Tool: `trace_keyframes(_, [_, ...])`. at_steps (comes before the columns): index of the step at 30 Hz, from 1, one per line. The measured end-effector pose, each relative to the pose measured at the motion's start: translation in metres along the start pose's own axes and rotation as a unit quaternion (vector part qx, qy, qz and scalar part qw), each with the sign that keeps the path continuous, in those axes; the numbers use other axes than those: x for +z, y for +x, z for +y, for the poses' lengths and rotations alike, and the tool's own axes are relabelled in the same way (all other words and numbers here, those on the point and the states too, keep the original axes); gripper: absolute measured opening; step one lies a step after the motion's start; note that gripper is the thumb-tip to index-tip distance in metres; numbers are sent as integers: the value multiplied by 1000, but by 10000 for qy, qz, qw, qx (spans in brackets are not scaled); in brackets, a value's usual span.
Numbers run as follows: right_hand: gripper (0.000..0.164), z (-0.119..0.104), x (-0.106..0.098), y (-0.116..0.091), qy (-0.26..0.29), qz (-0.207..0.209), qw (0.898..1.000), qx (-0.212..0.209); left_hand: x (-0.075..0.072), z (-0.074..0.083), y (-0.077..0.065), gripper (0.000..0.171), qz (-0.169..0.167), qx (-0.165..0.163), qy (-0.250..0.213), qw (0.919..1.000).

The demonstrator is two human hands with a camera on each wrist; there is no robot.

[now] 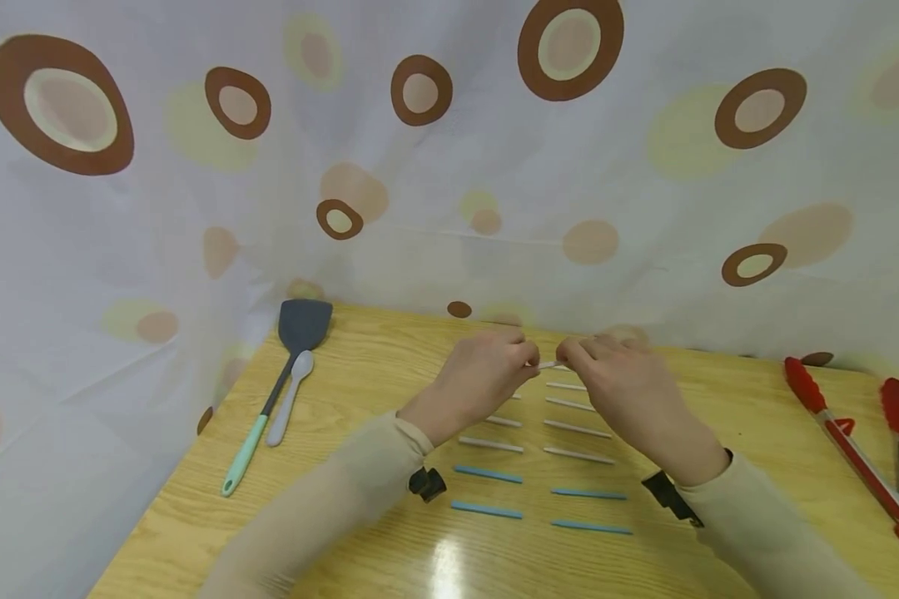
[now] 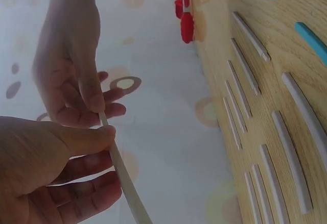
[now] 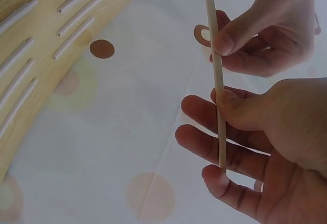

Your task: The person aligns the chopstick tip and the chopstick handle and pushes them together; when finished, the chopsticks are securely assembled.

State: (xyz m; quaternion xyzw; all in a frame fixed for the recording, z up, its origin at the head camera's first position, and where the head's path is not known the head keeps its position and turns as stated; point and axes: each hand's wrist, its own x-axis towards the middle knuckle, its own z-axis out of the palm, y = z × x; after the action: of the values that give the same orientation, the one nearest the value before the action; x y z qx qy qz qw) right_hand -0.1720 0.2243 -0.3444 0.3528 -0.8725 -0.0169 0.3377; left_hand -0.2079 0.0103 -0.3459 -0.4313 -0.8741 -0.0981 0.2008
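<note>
A thin pale stick (image 1: 549,364) is held above the far part of the wooden table (image 1: 389,541). My left hand (image 1: 487,374) pinches it between thumb and fingertips. From the other side, my right hand (image 1: 629,391) pinches the same stick (image 3: 209,4), its thumb on top and its other fingers spread beneath. The two hands are close together, as the left wrist view shows, with the stick (image 2: 132,198) running past the left fingers. Below them lie two columns of similar white sticks (image 1: 578,455), partly hidden by the hands. Several blue sticks (image 1: 487,474) lie nearer to me.
On the left are a dark spatula (image 1: 305,323) with a mint handle and a grey spoon (image 1: 290,399) beside it. Red-tipped tongs (image 1: 861,462) stand spread at the right edge. A patterned curtain (image 1: 494,150) hangs behind the table.
</note>
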Motion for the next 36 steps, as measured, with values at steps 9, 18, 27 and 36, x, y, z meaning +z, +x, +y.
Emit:
trace_keyframes(9, [24,6,15,9,410,166,9990,114,-4,-3,-2,12,-654,-422,-178,9968])
trace_keyframes(18, [52,24,30,7,418,-246,9974,528,-5,-31,-16,11,-862,-1320,-1009,9823])
trace_keyframes(27, [34,43,67,-11,1182,-1697,9686,1379,0,-60,-37,15,-1219,-2131,-1195,9620])
trace_keyframes(36, [31,56,92,-21,1429,-2616,9364,1851,13,-97,-59,18,-1483,-3034,-1212,9334])
